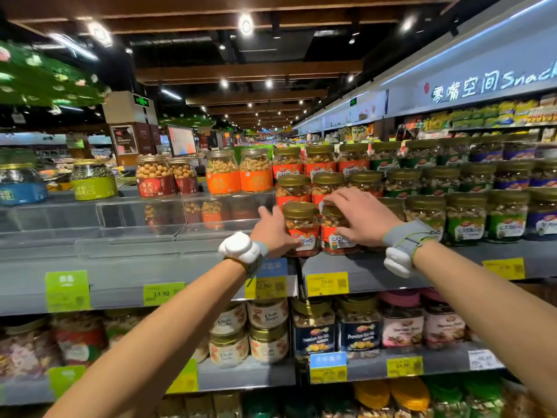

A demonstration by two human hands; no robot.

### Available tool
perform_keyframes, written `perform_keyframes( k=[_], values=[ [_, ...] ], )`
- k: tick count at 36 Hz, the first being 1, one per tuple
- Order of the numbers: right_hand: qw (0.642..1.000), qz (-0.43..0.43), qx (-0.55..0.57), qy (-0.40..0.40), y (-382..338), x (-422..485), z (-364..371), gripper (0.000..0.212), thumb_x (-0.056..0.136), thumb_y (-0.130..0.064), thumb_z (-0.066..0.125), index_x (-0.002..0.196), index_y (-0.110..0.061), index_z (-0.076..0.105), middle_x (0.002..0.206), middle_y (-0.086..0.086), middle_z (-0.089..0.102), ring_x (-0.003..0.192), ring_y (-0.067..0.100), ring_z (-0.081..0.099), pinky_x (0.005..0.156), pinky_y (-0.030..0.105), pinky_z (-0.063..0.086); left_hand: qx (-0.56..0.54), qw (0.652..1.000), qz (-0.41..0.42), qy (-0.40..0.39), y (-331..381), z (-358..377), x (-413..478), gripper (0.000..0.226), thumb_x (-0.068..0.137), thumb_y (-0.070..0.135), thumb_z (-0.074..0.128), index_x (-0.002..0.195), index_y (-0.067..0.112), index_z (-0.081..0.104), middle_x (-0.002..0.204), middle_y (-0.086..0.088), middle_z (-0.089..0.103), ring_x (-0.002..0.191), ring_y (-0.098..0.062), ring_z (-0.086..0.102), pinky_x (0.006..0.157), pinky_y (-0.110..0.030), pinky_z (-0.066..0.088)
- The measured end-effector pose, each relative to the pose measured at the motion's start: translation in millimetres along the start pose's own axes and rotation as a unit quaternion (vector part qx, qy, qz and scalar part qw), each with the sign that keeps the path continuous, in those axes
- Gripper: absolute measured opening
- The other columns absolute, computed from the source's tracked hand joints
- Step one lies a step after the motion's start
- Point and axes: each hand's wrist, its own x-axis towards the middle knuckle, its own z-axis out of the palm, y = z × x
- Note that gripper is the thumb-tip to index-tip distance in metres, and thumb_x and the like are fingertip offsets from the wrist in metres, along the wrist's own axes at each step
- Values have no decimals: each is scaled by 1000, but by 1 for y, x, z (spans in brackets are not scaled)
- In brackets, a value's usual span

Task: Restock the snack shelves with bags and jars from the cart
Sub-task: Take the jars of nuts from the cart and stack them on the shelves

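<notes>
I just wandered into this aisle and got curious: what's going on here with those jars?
A person is stocking a shop shelf. Their left hand holds the left cashew jar by its side, and their right hand curls over the lid of the right cashew jar. Both red-labelled jars stand upright, side by side, at the front of the shelf, ahead of rows of similar jars. No cart is in view.

Count them off: two red-label cashew jars (301, 227) showing in the nearest row, centre! Moving left, two orange-label peanut jars (223, 174), two red-label round-nut jars (155, 176), one green-label jar (93, 180), and one blue-label jar (21, 186) at far left.
</notes>
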Motion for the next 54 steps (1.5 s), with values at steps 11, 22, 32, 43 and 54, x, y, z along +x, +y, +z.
perform_keyframes(
  k=[11, 22, 32, 43, 54],
  values=[
    [934, 137, 275, 183, 40, -146, 9, 34, 88, -17, 68, 121, -17, 60, 117, 5, 56, 114, 23, 47, 98, 32, 38, -70, 969, 176, 160, 165, 88, -86, 32, 95, 28, 55, 119, 10, 50, 121, -9, 42, 94, -34, 55, 67, -41, 46],
    [827, 458, 310, -102, 182, -454, 48, 12, 96, -27, 62, 87, -25, 69, 85, 1, 71, 78, 14, 66, 66, 22, 47, -60, 946, 282, -145, 348, 319, -141, 24, 105, 30, 45, 126, 21, 51, 107, -16, 67, 97, -38, 64, 78, -45, 50],
    [653, 680, 261, -206, 232, -697, 60, 43, 91, 5, 49, 130, -10, 61, 129, 4, 63, 119, 22, 59, 79, 10, 37, 41, 778, 487, -395, 493, 511, -221, 29, 94, 10, 49, 123, 7, 46, 127, -17, 49, 121, -38, 49, 89, -45, 43],
    [497, 812, 190, -242, 267, -862, 118, 44, 94, -49, 55, 126, -20, 64, 122, 8, 68, 115, 27, 61, 89, 30, 44, 83, 613, 569, -542, 589, 706, -273, 35, 101, 21, 44, 128, 0, 50, 136, -26, 48, 132, -40, 43, 105, -45, 37],
    [385, 810, 174, -407, 248, -969, 192, 82, 84, -87, 14, 126, -38, 64, 135, -4, 59, 133, 20, 47, 112, 45, 28, 163, 500, 556, -644, 591, 831, -322, 84, 92, 80, 13, 148, 24, 42, 128, -15, 64, 113, -36, 63, 92, -44, 50]
  ],
)
